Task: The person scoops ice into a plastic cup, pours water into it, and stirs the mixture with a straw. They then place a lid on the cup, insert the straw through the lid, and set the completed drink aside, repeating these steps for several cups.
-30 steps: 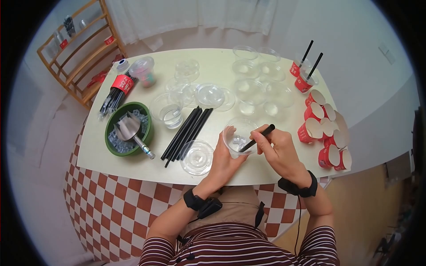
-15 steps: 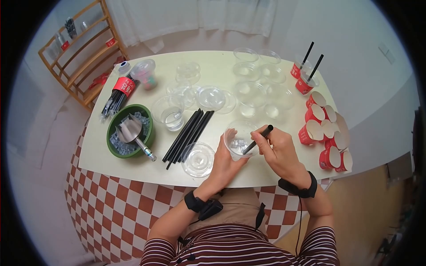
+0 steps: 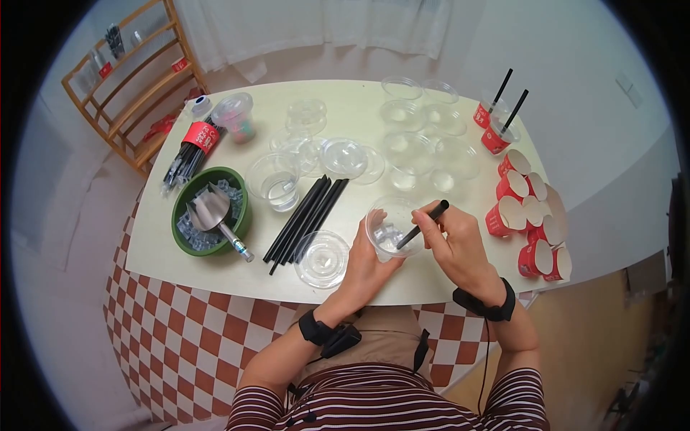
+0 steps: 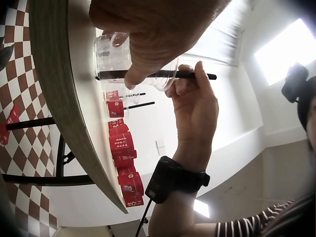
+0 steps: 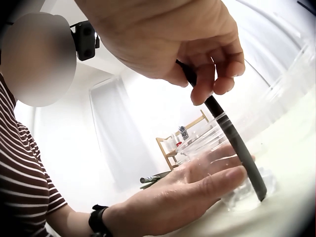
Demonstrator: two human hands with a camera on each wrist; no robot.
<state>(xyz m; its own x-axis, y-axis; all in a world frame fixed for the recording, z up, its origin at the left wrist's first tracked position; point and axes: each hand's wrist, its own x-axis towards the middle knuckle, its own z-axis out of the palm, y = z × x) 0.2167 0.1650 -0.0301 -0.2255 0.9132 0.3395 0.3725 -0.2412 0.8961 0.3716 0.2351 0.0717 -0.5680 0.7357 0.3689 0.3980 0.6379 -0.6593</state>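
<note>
Near the table's front edge my left hand (image 3: 365, 267) holds a clear plastic cup (image 3: 375, 218), thumb on one side and fingers round the other. Pieces of ice (image 3: 389, 235) lie at the bottom of the cup. My right hand (image 3: 460, 246) pinches the upper part of a black straw (image 3: 422, 224), which slants down into the cup. In the right wrist view the straw's lower end (image 5: 260, 192) is down at the cup's base beside the ice. The left wrist view shows the cup (image 4: 106, 52) upright on the tabletop.
Left of the cup lie a clear lid (image 3: 320, 260) and several black straws (image 3: 305, 221). A green bowl (image 3: 244, 215) of ice with a metal scoop (image 3: 210, 210) stands farther left. Clear cups (image 3: 406, 152) and lids (image 3: 343, 158) fill the back; red paper sleeves (image 3: 504, 215) line the right.
The straw's lower end has shifted a little to the right inside the cup, and the ice lies differently. Both hands keep their holds, with the cup slightly farther right in view.
</note>
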